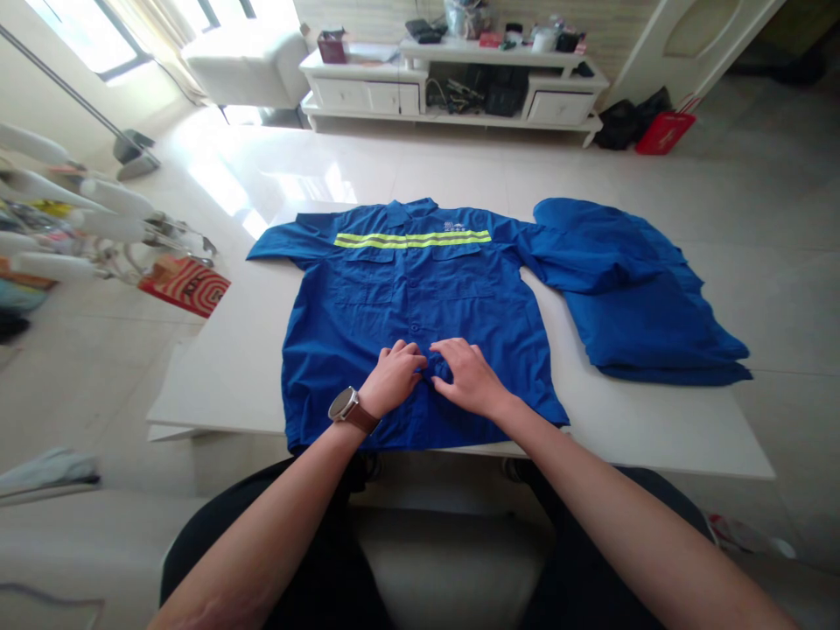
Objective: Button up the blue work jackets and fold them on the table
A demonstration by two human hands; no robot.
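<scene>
A blue work shirt point(374, 315) lies front up on the white table, its collar pointing away from me. Yellow-green and grey stripes cross its chest, and dark buttons run down the middle. My left hand point(395, 378), with a watch point(344, 404) on the wrist, is closed on the front placket below the lowest visible button. Just beside it, my right hand point(467, 374) rests on the shirt, thumb and forefinger apart and curved toward the placket. The fabric between the hands is bunched, and a button there cannot be made out.
A folded pile of blue clothing point(656, 324) lies on the right of the white table point(216, 376), under the shirt's sleeve. At left stand a rack point(111, 210) and a red patterned bag point(187, 284). A white TV cabinet point(367, 92) and a red bag point(666, 131) are farther back.
</scene>
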